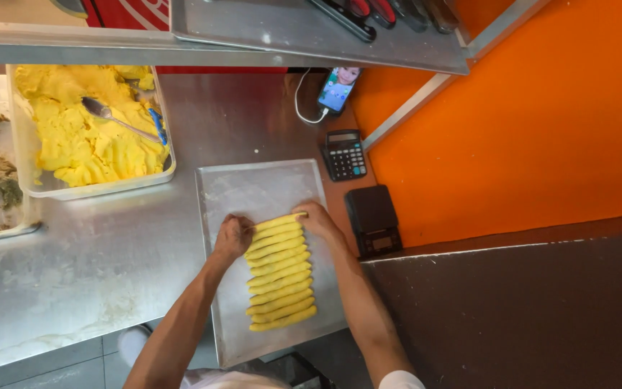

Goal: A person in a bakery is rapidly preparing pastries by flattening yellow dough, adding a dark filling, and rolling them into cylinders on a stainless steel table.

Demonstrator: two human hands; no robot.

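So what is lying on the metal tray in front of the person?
On the metal tray lies a row of yellow dough sticks, side by side. The left hand and right hand hold the farthest stick's ends, covering its tips. The rest looks floury and bare.

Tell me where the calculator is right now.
In the head view, the calculator lies on the steel counter, right of the baking tray, between the phone above and the small black scale below.
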